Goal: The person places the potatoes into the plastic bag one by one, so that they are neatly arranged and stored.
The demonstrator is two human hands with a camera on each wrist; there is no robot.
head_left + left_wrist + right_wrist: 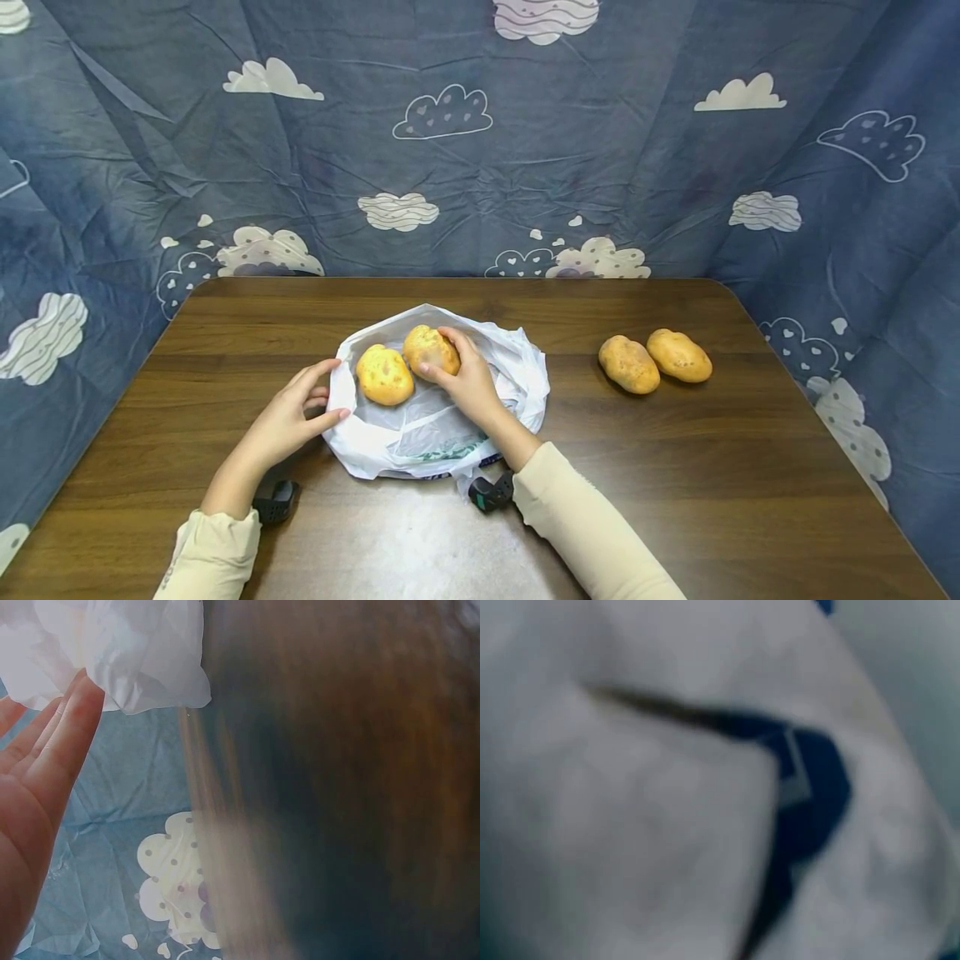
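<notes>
A white plastic bag (528, 375) lies on the table with its mouth spread wide. Inside it, toward the left, sits a yellow potato (385, 375). My right hand (468, 379) reaches into the bag and grips a second potato (427, 346) between thumb and fingers, right beside the first. At the bag's left rim is my left hand (288, 417), thumb and forefinger spread apart with their tips against the plastic. The left wrist view shows its fingers (71, 727) extended along the white bag (150, 660). Blurred white plastic (652, 825) fills most of the right wrist view.
Two more potatoes, one (628, 365) left of the other (679, 356), lie close together on the right side of the brown wooden table (750, 483). Behind the table hangs a blue cloth (570, 167) with a cloud print.
</notes>
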